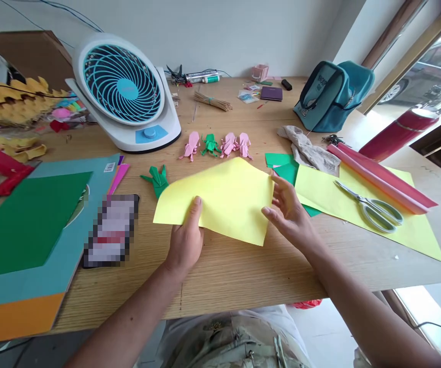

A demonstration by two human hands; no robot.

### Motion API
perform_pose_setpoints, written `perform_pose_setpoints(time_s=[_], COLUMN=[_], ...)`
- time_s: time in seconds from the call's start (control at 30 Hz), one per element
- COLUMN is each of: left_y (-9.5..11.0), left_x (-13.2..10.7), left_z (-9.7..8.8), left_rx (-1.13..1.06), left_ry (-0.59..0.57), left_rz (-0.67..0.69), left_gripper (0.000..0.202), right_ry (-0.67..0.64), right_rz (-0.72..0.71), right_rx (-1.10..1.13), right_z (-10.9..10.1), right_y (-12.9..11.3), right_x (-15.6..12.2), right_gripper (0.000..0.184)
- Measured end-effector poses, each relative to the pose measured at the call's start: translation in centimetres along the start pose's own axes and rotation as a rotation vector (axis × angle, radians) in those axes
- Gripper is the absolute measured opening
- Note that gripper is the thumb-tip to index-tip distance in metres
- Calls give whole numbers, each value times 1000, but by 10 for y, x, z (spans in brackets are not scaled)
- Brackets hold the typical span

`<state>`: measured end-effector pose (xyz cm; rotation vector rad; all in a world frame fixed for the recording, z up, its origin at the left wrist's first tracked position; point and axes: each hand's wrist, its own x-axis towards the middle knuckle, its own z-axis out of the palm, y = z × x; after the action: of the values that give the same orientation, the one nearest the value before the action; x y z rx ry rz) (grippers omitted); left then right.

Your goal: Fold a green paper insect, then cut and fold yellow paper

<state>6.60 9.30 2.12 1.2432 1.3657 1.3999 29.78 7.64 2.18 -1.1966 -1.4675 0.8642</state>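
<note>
A square yellow paper sheet [224, 197] lies slightly bowed on the wooden table [235, 276] in front of me. My left hand [185, 237] pinches its near left edge, thumb on top. My right hand [289, 209] is at the sheet's right edge with fingers spread, touching the corner. Just beyond the sheet stand several folded paper frogs: pink ones [191, 145] [235, 144], a small green one [210, 145], and a larger green one [158, 179] at the sheet's left corner.
Scissors [373, 207] rest on another yellow sheet [404, 225] at right, beside pink rolled paper [381, 179], green sheets [287, 166] and a cloth [308, 151]. A phone [111, 230] and stacked coloured card [24, 230] lie left. A fan [122, 92], teal bag [331, 94] and red bottle [398, 134] stand behind.
</note>
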Motion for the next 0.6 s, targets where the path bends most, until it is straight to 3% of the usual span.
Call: perform_pose_setpoints(time_s=[0.13, 0.2, 0.27, 0.37, 0.4, 0.43, 0.47, 0.53, 0.6], left_y=[-4, -9, -12, -7, -4, 0, 3, 6, 3], left_x=[3, 11, 23, 38, 40, 38, 34, 21, 7], left_z=[8, 8, 3, -13, -17, -19, -18, -9, 4], left_rx=[-76, -114, -99, 129, 247, 340, 411, 519, 643], left_ry=[-103, -168, -155, 120, 183, 165, 40, -350, -668], left_rz=[-29, -39, -3, 302, 441, 578, 720, 911, 963], left_gripper=[40, 45, 57, 72, 75, 71, 66, 76, 88], right_ry=[-96, -74, -16, 18, 8, -4, -14, -26, -30], right_rz=[221, 280, 300, 323, 340, 360, 383, 432, 469], right_rx=[182, 181, 150, 142, 155, 165, 168, 160, 163], right_z=[-3, -4, -5, -5, -5, -6, -5, -5, -4], right_y=[6, 9, 12, 14, 14, 14, 13, 13, 12], right_x=[4, 5, 5, 5, 5, 5, 6, 7, 7], right_gripper=[58, 64, 74, 81, 79, 74, 66, 48, 38])
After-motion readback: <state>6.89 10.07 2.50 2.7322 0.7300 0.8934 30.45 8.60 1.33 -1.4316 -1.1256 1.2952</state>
